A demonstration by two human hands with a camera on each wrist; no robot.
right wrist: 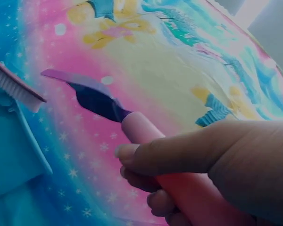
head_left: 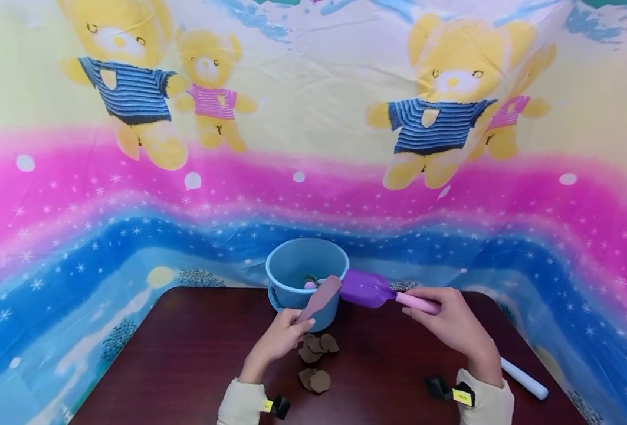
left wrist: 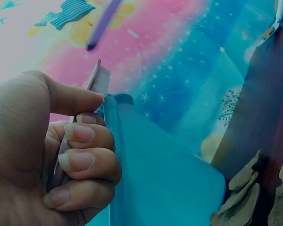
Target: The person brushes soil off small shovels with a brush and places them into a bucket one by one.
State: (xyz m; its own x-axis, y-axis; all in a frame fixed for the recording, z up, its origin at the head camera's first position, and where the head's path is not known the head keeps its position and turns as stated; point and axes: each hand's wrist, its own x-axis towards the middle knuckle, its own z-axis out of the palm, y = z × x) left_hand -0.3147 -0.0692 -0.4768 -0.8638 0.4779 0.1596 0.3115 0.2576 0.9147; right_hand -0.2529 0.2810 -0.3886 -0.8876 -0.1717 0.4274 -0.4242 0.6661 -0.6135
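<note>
My left hand point(head_left: 278, 336) grips the handle of a mauve brush point(head_left: 324, 294), whose white bristles point(right wrist: 16, 90) show in the right wrist view. The brush head lies over the front rim of a light-blue bucket point(head_left: 330, 316), bristles facing down. My right hand point(head_left: 453, 319) holds a toy shovel by its pink handle point(head_left: 418, 303), thumb along one side and fingers curled beneath. Its purple blade point(head_left: 366, 289) points left toward the brush, overlapping the bucket's right rim in the head view. A small pink item point(head_left: 310, 285) shows inside the bucket.
Several thin brown pieces point(head_left: 313, 348) lie in front of the bucket on the dark red-brown table point(head_left: 186, 354), with more brown pieces point(head_left: 319, 381) nearer me. A white-handled tool point(head_left: 525, 378) lies at the right, partly behind my wrist. Bear-printed cloth point(head_left: 313, 118) hangs around the table.
</note>
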